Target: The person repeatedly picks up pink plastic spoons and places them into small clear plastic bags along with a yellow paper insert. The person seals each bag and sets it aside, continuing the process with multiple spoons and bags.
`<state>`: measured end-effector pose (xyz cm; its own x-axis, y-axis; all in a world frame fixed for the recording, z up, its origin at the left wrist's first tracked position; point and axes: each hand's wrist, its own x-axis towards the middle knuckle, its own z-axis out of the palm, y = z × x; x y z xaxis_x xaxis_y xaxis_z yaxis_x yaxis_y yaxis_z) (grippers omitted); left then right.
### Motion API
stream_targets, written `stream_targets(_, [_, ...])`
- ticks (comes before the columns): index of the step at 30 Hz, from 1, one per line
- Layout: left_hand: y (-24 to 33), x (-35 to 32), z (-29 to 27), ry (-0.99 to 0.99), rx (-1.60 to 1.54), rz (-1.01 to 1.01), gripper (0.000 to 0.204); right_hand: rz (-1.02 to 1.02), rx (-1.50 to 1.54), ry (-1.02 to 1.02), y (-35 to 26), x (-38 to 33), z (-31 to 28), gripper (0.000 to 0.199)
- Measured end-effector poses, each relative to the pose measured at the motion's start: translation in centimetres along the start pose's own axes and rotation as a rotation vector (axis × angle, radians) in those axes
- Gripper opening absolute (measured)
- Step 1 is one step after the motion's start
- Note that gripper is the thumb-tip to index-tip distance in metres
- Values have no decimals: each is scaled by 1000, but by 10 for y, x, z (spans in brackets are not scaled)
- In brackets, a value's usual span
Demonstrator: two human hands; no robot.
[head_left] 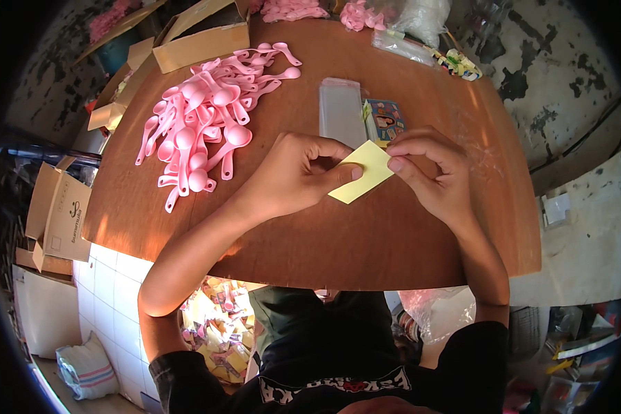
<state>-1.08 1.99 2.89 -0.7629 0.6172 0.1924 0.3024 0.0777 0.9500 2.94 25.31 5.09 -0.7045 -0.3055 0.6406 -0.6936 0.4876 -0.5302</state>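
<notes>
A yellow card is held over the near middle of the brown table. My left hand grips its left side, thumb on top and fingers underneath. At the card's upper right corner, my right hand pinches with thumb and forefinger. A faint clear edge shows along the card's lower side; whether a plastic sleeve wraps it I cannot tell. Just beyond the hands lie a stack of clear plastic sleeves and, touching its right side, small colourful printed cards.
Pink plastic scoops are heaped on the table's left. An open cardboard box stands at the far left edge. Clear plastic bags and more pink pieces lie along the back. Below the table's left front, many small packets are piled.
</notes>
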Motion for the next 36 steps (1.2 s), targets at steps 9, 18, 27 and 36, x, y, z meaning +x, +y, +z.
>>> stream_targets(9, [30, 11, 2, 93, 186, 169, 25, -48, 10, -116, -20, 16, -7, 16])
stream_targets(18, [25, 20, 22, 109, 38, 366, 29, -26, 30, -289, -23, 13, -14, 19])
stream_targets(27, [-1, -16, 18, -71, 38, -23, 31, 323, 380, -460, 7, 19, -16, 22])
stream_targets(36, [-29, -17, 10, -192, -235, 104, 25, 75, -76, -309, 85, 81, 86, 34])
